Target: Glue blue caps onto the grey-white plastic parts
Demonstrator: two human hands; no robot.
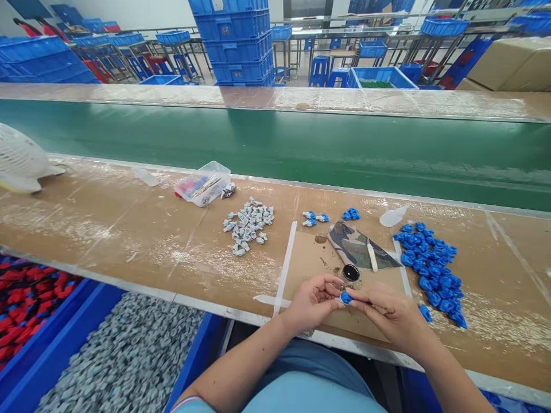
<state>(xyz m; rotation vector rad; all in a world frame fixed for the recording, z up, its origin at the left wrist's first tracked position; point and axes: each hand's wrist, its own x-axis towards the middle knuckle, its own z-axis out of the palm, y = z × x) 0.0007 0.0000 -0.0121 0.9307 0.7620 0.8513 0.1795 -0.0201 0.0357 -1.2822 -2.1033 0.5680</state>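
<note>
My left hand (pixel 316 301) and my right hand (pixel 390 312) meet over a taped cardboard sheet (pixel 297 264), both closed in a pinch. Between their fingertips is a small blue piece (pixel 346 297); a pale bit shows at its left side, mostly covered by my left fingers. Just beyond the fingers stands a small round pot of dark liquid (pixel 350 272). Behind it lies a folded camouflage cloth (pixel 350 244) with a white-handled tool (pixel 372 256) on top. A heap of blue pieces (pixel 434 269) is to the right, a heap of small grey-white pieces (pixel 249 223) to the left.
Joined white-and-blue pieces (pixel 314 218) and a few blue ones (pixel 352 214) lie behind the cloth. A clear plastic box (pixel 204 183) holds sticks. Beyond runs a green conveyor belt (pixel 258 137). Blue bins with grey parts (pixel 129 344) and red parts (pixel 30 304) stand below left.
</note>
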